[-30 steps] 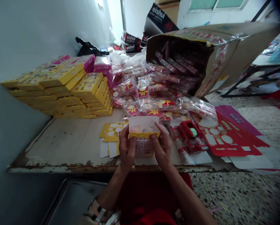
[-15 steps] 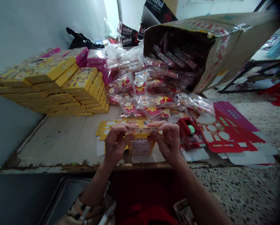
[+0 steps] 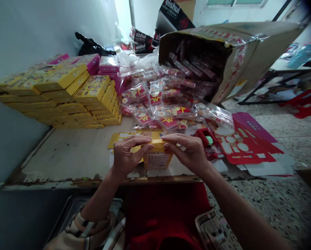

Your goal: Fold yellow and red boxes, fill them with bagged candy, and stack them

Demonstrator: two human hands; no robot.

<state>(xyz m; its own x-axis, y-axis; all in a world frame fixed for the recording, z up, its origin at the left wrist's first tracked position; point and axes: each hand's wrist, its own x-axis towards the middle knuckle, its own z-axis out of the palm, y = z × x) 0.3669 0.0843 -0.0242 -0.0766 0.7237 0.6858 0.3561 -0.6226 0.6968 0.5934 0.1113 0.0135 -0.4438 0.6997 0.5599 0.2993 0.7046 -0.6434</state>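
Note:
A small yellow cardboard box (image 3: 157,160) stands upright near the table's front edge, a printed white label facing me. My left hand (image 3: 130,152) grips its top left corner, thumb in front and fingers along the top edge. At the top right corner, my right hand (image 3: 185,151) pinches in the same way. The top of the box looks folded over between my fingertips. Behind and left of it lies a flat yellow carton sheet (image 3: 116,139), partly covered by my left hand. A red tape dispenser (image 3: 204,136) with greenish tape sits just beyond my right hand.
Stacked yellow boxes (image 3: 92,90) fill the table's left side. Clear-bagged toy packs (image 3: 168,111) are heaped behind my hands, spilling from a tipped large carton (image 3: 249,59). Flat red carton sheets (image 3: 246,146) lie at the right over the table edge (image 3: 98,182).
The top flap of the box, raised and open before, is now folded down. My fingers have flattened over the top edge. The camera view has shifted slightly.

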